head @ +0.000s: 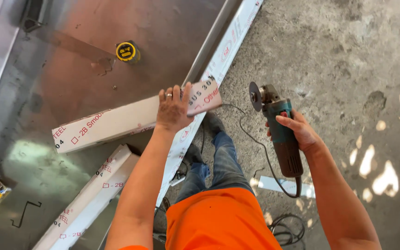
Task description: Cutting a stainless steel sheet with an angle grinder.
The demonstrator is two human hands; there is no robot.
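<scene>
My left hand (173, 109) lies fingers-spread on top of a long folded sheet-metal strip (116, 121) covered in white protective film, near its right end, at the edge of a steel-topped table. My right hand (297, 132) grips a teal and black angle grinder (278, 129) by its body, held over the concrete floor to the right of the strip. The grinder's disc (255, 96) points up and away from me, apart from the strip. A black cord (255, 139) trails from the grinder down to the floor.
A yellow tape measure (127, 51) sits on the steel table (70, 69) further back. A second film-covered strip (91, 196) lies at the lower left. Another long strip (228, 51) runs along the table edge. Coiled cable (288, 229) and a small metal offcut (278, 185) lie on the concrete by my legs.
</scene>
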